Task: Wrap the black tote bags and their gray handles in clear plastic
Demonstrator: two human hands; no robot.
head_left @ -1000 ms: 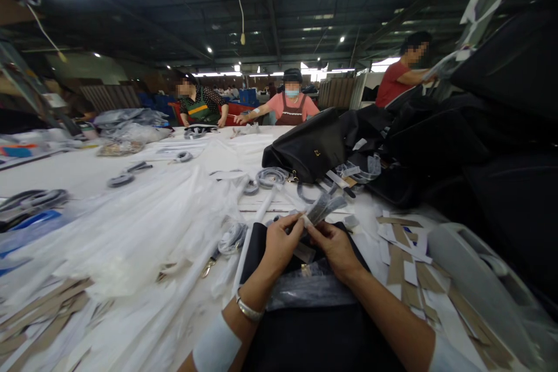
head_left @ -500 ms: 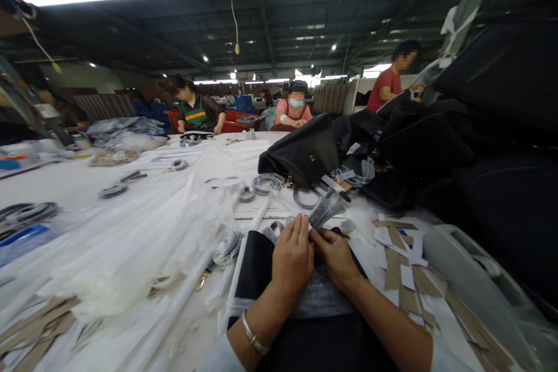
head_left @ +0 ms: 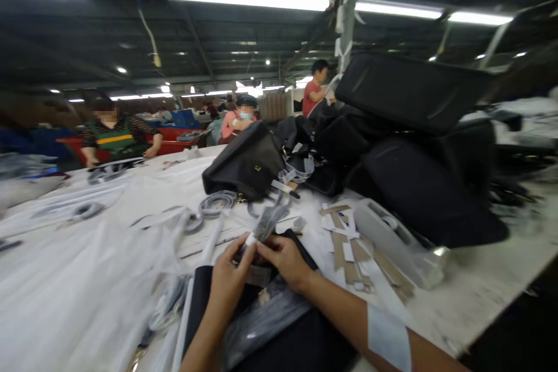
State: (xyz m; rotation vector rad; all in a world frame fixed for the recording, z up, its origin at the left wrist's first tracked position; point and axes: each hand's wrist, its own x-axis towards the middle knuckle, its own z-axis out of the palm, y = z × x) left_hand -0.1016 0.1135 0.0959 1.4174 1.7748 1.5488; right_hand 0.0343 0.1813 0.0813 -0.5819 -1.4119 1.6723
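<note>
Just in front of me a black bag (head_left: 303,334) lies on the table, with clear plastic film (head_left: 261,325) across it. Above its far edge, a grey plastic-wrapped strap (head_left: 269,221) with a white band on it sticks up between my hands. My left hand (head_left: 231,270) pinches the strap near the white band, thumb against fingers. From the other side my right hand (head_left: 283,258) grips its lower end, fingertips almost touching my left thumb. The strap's lower part is hidden by my fingers.
Beyond my hands stands a black handbag (head_left: 244,165), beside a heap of black bags (head_left: 410,186). Coiled straps (head_left: 218,202) lie around. To the right are cardboard strips (head_left: 349,256) and a translucent plastic container (head_left: 394,244); white sheeting (head_left: 87,279) spreads left. Co-workers (head_left: 117,133) sit across the table.
My view has swung to the right, so everything sits further left. My left hand, laid flat with fingers together before, now pinches the strap, and more of the strap shows.
</note>
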